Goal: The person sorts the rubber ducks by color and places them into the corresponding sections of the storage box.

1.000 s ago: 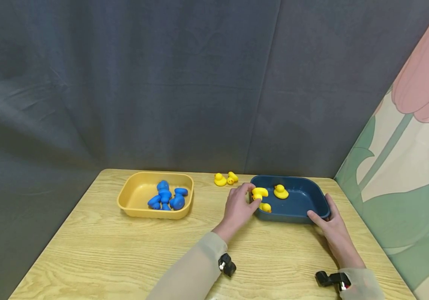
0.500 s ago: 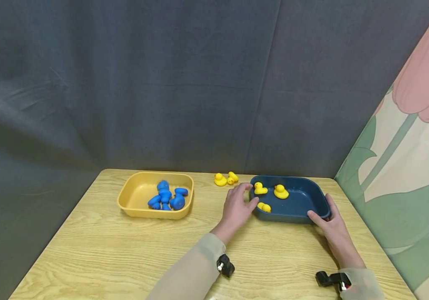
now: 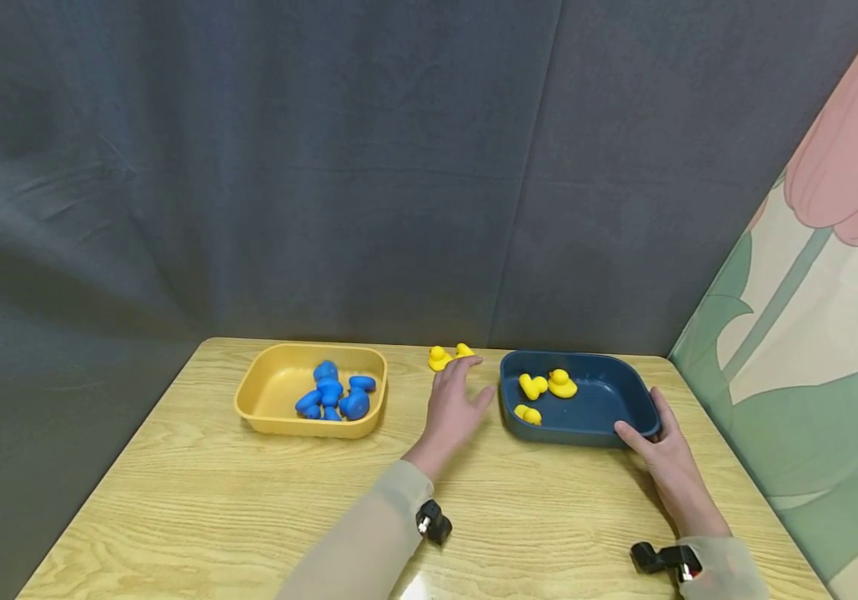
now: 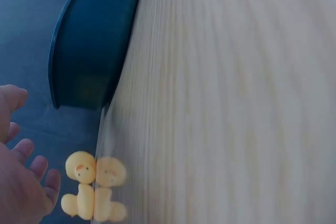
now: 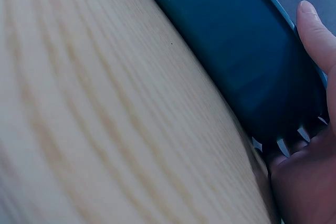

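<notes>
My left hand (image 3: 453, 410) hovers over the table with loosely extended fingers and nothing in them. Just beyond its fingertips are two yellow rubber ducks, one upright (image 3: 439, 358) and one partly hidden duck (image 3: 464, 351). In the left wrist view the hand (image 4: 23, 182) is apart from both ducks (image 4: 80, 167). At the right stands a dark blue bin (image 3: 574, 437) with three yellow ducks (image 3: 563, 384) inside. My right hand (image 3: 669, 467) grips the bin's right front corner, thumb over the rim; in the right wrist view its fingers lie against the outer wall (image 5: 226, 40).
A yellow bin (image 3: 308, 428) with several blue ducks (image 3: 330, 392) stands at the left of the wooden table (image 3: 549, 517). Behind the table hangs a dark grey curtain (image 3: 368, 183). A flower-patterned wall panel (image 3: 834, 350) borders the right side.
A yellow duck has left my left hand and now lies in the dark blue bin beside another. The left hand has moved left, away from the bin. The right hand has stayed in place.
</notes>
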Motion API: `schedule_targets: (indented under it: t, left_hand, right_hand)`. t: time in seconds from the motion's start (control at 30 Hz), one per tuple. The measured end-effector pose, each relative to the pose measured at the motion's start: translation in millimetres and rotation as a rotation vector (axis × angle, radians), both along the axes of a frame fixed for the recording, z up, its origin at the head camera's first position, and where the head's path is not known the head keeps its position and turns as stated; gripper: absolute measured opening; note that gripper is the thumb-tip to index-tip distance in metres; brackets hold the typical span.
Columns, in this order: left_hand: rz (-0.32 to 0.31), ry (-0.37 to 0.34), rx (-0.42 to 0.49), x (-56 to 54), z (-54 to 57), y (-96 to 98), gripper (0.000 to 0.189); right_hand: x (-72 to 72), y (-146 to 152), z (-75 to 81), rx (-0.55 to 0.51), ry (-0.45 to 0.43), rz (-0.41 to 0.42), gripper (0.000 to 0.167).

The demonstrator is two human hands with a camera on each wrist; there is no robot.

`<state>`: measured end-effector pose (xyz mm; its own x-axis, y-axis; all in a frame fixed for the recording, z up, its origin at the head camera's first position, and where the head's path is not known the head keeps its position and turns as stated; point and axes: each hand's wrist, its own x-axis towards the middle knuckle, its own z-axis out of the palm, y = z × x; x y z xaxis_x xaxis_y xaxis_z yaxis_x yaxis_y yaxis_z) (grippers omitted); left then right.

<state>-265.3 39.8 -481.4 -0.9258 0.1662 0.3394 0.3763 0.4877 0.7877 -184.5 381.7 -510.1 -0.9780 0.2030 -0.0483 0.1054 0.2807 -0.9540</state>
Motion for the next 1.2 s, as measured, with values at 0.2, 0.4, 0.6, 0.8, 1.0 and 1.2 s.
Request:
schedule_targets:
  t: [0.2, 0.4, 0.6, 0.8, 1.0, 1.2]
  left_hand:
    - [0.046, 0.052, -0.034, -10.6, -2.8, -13.9, 0.048]
    - [0.079, 0.058, -0.055, -20.9, -6.4, -24.4, 0.048]
    - [0.097, 0.06, -0.069, -31.8, -10.3, -31.6, 0.048]
    - [0.108, 0.025, -0.102, -43.5, -15.8, -36.9, 0.053]
    - [0.109, -0.004, -0.109, -48.9, -14.4, -39.4, 0.057]
    - [0.12, -0.031, -0.15, -54.3, -17.0, -41.5, 0.059]
  right_hand:
    - [0.2, -0.1, 0.8, -0.008, 0.004, 0.002, 0.103]
    - [0.2, -0.5, 1.2, -0.009, 0.003, -0.003, 0.104]
    - [0.9, -1.0, 2.0, -0.012, 0.0, -0.004, 0.103]
    - [1.3, -1.6, 2.4, -0.02, -0.001, -0.005, 0.104]
    - [1.0, -1.6, 2.8, -0.01, -0.009, -0.007, 0.104]
    - [0.6, -0.9, 1.4, -0.008, -0.006, -0.007, 0.104]
